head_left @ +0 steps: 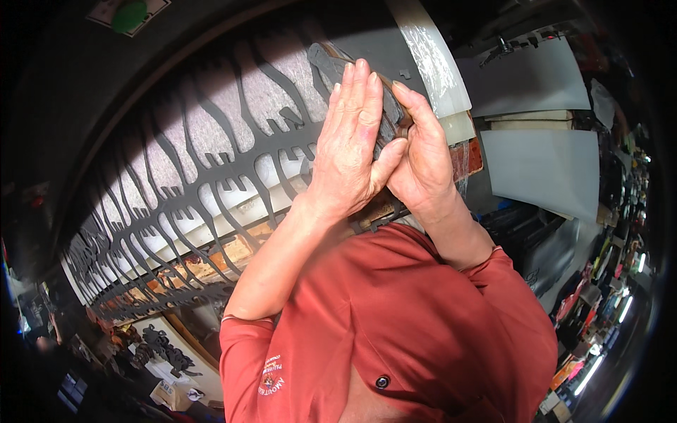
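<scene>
A narrow cutting die (pixel 387 82) with a thin brown edge lies under my hands at the sheet's upper right. Its rounded grey end (pixel 321 59) shows beyond my left fingertips. My left hand (pixel 349 137) rests flat over it, fingers straight and close together, thumb toward my right hand. My right hand (pixel 422 144) is curled round the die's right edge; its lower fingers are partly hidden. Beneath lies a dark grey sheet (pixel 224 171) with rows of long curved cut-outs, on a pale speckled surface (pixel 211 106). My palms cover most of the die.
A dark machine part (pixel 63 92) overhangs the far left side. Clear plastic wrap (pixel 430 60) covers a pale block at the right. Pale panels (pixel 543 169) stand farther right. Dark cut scraps (pixel 166 349) and a small box (pixel 169 396) sit at the lower left.
</scene>
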### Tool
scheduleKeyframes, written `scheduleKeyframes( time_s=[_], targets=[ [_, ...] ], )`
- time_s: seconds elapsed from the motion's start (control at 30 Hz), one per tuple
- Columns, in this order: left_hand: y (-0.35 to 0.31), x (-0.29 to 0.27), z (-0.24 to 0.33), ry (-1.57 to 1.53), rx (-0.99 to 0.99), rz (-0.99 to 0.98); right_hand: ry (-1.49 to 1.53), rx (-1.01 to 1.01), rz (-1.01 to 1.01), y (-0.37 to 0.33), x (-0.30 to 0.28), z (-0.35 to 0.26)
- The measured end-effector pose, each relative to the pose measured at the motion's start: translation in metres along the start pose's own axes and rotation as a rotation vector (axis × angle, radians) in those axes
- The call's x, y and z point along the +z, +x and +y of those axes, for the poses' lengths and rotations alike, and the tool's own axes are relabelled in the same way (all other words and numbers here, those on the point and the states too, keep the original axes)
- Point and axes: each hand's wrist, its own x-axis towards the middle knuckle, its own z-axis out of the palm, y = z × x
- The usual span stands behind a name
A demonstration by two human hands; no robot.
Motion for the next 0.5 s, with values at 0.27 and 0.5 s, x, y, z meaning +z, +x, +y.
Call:
scheduleKeyframes(
  time_s=[0.27, 0.5],
  targets=[
    [0.007, -0.017, -0.012, -0.09, 0.051, 0.115, -0.048, 0.007, 0.02, -0.002, -0.007, 0.002],
    [0.015, -0.045, -0.026, -0.398, -0.233, 0.117, -0.059, 0.042, 0.034, -0.004, -0.005, -0.003]
  ],
)
